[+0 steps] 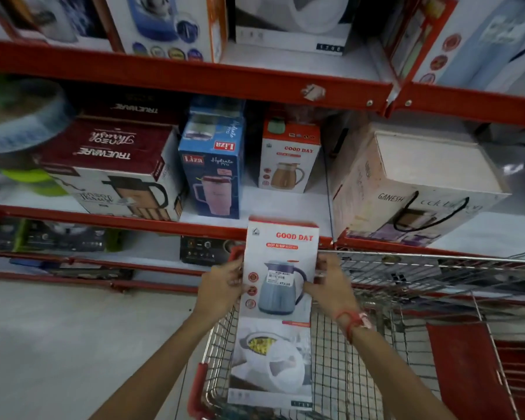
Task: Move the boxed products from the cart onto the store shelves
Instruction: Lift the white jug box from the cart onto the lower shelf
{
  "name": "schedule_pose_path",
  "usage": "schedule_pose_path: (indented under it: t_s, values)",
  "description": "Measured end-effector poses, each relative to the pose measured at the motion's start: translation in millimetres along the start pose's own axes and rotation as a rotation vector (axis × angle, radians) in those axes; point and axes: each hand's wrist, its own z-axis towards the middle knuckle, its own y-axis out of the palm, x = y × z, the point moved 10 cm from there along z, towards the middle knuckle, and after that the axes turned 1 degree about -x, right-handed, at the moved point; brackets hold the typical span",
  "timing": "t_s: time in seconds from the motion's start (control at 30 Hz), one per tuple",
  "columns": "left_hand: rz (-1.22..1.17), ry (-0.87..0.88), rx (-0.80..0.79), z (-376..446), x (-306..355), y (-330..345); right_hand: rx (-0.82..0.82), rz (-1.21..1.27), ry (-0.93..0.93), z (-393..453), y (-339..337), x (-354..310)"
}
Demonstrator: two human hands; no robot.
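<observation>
White jug box (281, 268), clasped upright at both sides by your left hand (222, 287) and right hand (331, 286) above the cart (376, 344): lift it level into the shelf (285, 201) gap before the matching box (288, 156).

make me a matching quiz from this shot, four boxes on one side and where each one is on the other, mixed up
Things:
1. Good Day box with blue jug
2. Liza box
3. Ganesh box
4. Good Day box with tan jug

Places:
A. shelf, right of the upright divider
B. shelf, set back, right of the blue box
C. held between both hands above the cart
D. shelf, beside the Trueware box

Pairs: 1-C, 2-D, 3-A, 4-B
</observation>
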Motion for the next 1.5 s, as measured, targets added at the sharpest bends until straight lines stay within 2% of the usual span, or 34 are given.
schedule_pose_path:
  t_s: [0.17, 0.27, 0.4, 0.67, 0.97, 1.1, 1.17, 1.3, 1.43, 1.5]
  values:
    - [-0.069, 0.112, 0.305, 35, 62, -40, 0.233, 0.057, -0.252, 13, -51, -79]
    - [0.006, 0.117, 0.388, 69, 83, -47, 0.334, 0.09, -0.315, 42, -61, -102]
    - [0.129, 0.069, 0.387, 111, 88, -40, 0.427, 0.043, -0.305, 84, -59, -103]
    - [0.23, -0.003, 0.321, 153, 64, -14, 0.411, 0.016, -0.201, 125, -40, -66]
    - [0.227, -0.035, 0.309, 161, 42, -8, 0.409, -0.034, -0.19, 129, -31, -65]
    - [0.238, 0.011, 0.275, 145, 32, -1, 0.466, -0.041, -0.282, 110, -22, -58]
    - [0.235, 0.037, 0.307, 127, 20, 0, 0.486, -0.065, -0.305, 93, -11, -43]
    - [0.208, 0.076, 0.261, 88, -18, 20, 0.381, -0.166, -0.242, 74, 29, 17]
    - [0.322, -0.018, 0.068, 58, -84, 67, 0.054, -0.372, 0.049, 67, 86, 117]
    - [0.374, -0.14, -0.067, 43, -129, 101, -0.079, -0.401, 0.225, 54, 108, 171]
